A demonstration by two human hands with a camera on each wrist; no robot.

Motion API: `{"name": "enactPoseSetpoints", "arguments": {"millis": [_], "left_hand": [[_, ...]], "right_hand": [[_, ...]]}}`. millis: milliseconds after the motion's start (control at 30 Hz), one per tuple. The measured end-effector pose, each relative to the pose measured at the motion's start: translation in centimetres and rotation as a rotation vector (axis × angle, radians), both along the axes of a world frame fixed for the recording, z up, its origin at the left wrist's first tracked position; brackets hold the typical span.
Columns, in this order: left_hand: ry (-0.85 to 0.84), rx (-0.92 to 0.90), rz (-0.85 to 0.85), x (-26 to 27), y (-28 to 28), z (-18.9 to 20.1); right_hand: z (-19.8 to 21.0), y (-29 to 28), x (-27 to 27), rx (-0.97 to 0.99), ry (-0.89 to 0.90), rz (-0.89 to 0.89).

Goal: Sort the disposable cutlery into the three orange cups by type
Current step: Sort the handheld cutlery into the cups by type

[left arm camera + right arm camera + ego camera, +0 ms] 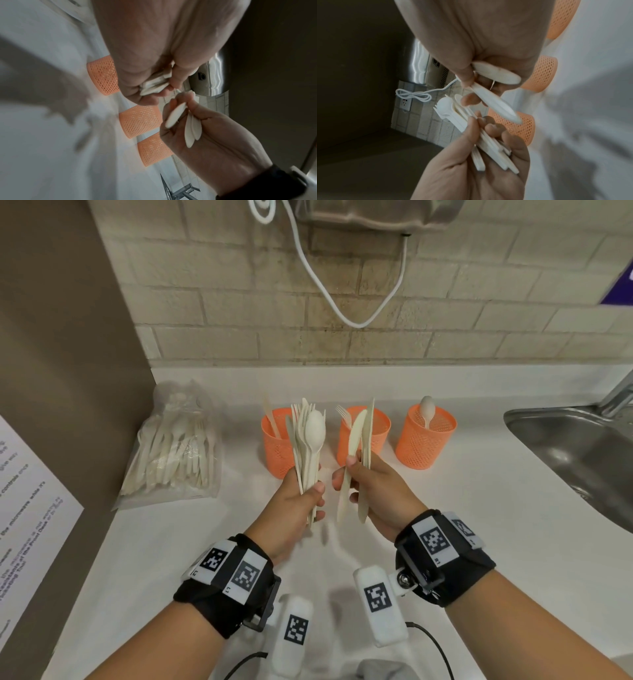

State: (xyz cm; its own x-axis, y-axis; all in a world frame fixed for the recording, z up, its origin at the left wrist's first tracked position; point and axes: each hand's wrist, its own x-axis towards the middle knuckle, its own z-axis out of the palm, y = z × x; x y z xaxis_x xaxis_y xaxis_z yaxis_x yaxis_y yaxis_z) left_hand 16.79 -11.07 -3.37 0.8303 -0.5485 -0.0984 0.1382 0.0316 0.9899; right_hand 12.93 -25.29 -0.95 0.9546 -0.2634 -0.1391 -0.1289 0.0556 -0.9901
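Overhead, beige brick wall point(239, 302); below, white counter point(479, 525), steel sink point(582, 460); both hands' fingers point(317, 491) around cutlery point(310, 440).

Left hand point(147, 75) grips cutlery point(154, 85) beside 3 orange cups point(140, 120).

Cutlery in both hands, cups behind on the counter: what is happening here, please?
A person is sorting disposable cutlery over a white counter. The left hand grips a mixed bundle of spoons and forks. The right hand holds a few knives apart from it. Behind stand three orange cups: the left cup has one knife, the middle cup a fork, the right cup a spoon. A bag of more cutlery lies to the left.
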Motion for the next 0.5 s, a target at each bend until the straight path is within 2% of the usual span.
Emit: {"name": "enactPoseSetpoints", "arguments": {"millis": [133,300,500], "left_hand": [[0.007,-0.039,0.004,-0.1,-0.1,0.2],[0.066,-0.071,-0.003,-0.3,-0.1,0.4],[0.100,-0.091,-0.061,-0.7,-0.2,0.7]], "right_hand": [[0.1,0.2,-0.3,0.193,-0.026,-0.031],[0.2,0.5,-0.9,-0.005,-0.010,-0.009],[0.1,1.2,-0.6,-0.008,0.016,0.027]]}}
